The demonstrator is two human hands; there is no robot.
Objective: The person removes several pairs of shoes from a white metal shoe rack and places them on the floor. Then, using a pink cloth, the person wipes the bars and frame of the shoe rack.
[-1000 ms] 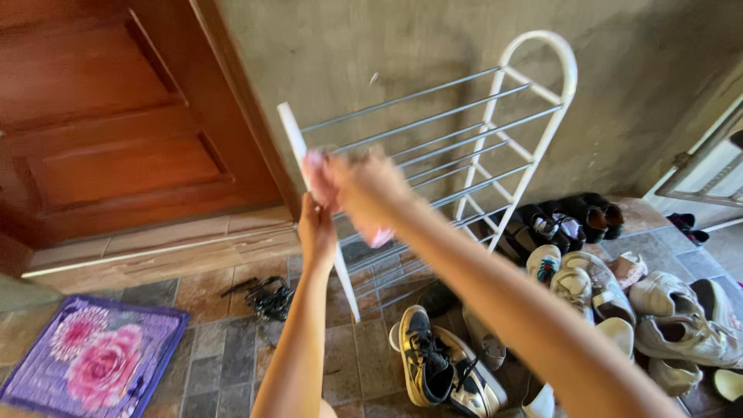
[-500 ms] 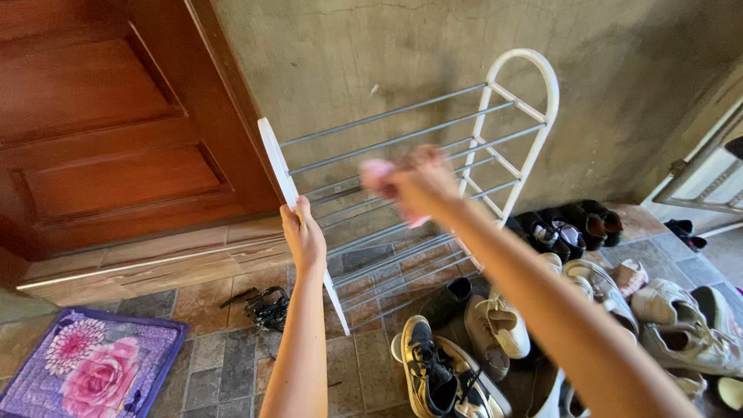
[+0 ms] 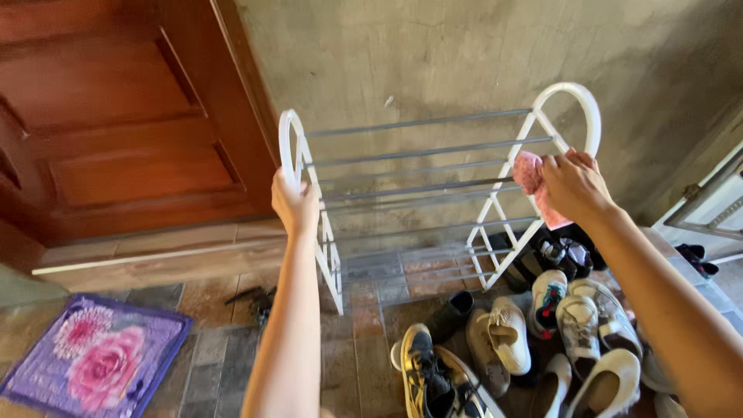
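A white shoe rack [image 3: 433,147] with grey metal rods stands against the concrete wall, its shelves bare. My left hand [image 3: 294,203] grips the rack's left white side frame near its rounded top. My right hand [image 3: 571,183] holds a pink cloth [image 3: 534,183] pressed against the rack's right side frame, just below its arched top. Both arms reach forward from the bottom of the view.
Several shoes [image 3: 503,340] lie scattered on the stone-tile floor in front of and right of the rack. A brown wooden door [image 3: 116,116] is on the left. A purple floral mat [image 3: 93,356] lies bottom left. A dark tangled object [image 3: 259,298] sits near the doorstep.
The rack has swung from a tilted angle to stand square against the wall. My right hand moved the pink cloth rightward along the rods to the right side frame.
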